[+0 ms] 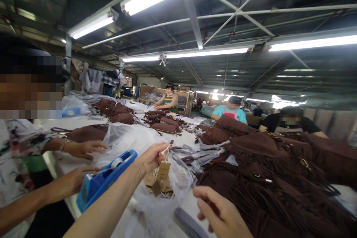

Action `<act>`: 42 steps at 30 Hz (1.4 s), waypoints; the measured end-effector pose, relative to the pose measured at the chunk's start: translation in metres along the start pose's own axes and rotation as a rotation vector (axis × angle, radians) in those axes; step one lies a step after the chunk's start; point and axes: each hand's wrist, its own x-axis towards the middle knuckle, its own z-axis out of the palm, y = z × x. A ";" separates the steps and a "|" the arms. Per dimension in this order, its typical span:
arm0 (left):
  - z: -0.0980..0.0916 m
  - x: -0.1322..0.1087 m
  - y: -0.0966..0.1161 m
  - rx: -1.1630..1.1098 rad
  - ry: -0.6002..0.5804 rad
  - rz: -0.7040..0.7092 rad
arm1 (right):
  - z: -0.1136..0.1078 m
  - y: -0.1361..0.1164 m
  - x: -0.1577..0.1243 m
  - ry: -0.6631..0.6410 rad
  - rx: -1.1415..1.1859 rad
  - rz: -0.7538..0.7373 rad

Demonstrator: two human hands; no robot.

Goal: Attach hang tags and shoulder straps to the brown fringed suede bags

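My left hand (pixel 154 157) pinches the white string of a tan paper hang tag (pixel 164 171), with the tag dangling just below the fingers. More tan tags (pixel 159 187) lie under it in a crumpled clear plastic bag (pixel 181 178). My right hand (pixel 220 210) is low in the view, fingers loosely bent and apart, with nothing seen in it. Beside it on the table lies a grey wrapped strip (pixel 189 223). Dark brown fringed bags (pixel 251 171) are heaped just right of my right hand.
A blue tape dispenser (pixel 95 189) stands left of my left forearm. A co-worker's hands (pixel 83 149) reach in from the left, near that dispenser and plastic sheeting (pixel 122 135). More brown bags (pixel 164 122) cover the far table. Three other people work across it.
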 end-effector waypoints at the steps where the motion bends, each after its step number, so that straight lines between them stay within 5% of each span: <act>1: 0.000 -0.001 -0.001 -0.026 -0.003 0.001 | 0.012 -0.006 0.019 0.009 0.096 0.034; 6: 0.002 -0.004 -0.009 -0.111 -0.006 -0.016 | 0.070 -0.029 0.078 0.109 0.102 -0.005; 10: -0.012 -0.002 -0.015 -0.109 0.053 -0.031 | 0.086 -0.021 0.093 0.107 0.341 0.103; 15: -0.038 -0.001 -0.027 -0.031 0.167 -0.021 | 0.072 0.002 0.105 -0.012 0.671 0.308; 18: -0.044 -0.009 -0.046 0.058 0.124 -0.096 | 0.062 0.009 0.109 -0.040 0.779 0.401; 23: -0.038 -0.022 -0.086 0.789 -0.101 0.006 | 0.050 0.018 0.113 -0.084 0.798 0.513; 26: -0.039 -0.021 -0.094 1.088 0.007 0.077 | 0.042 0.024 0.112 -0.092 0.722 0.545; 31: -0.045 -0.019 -0.078 1.176 0.266 0.158 | 0.033 0.030 0.106 -0.081 0.696 0.473; 35: -0.029 -0.029 -0.067 1.035 0.310 0.307 | 0.035 0.027 0.105 -0.045 0.681 0.387; 42: -0.012 -0.025 -0.082 0.302 0.069 0.058 | 0.048 0.017 0.108 0.023 0.593 0.267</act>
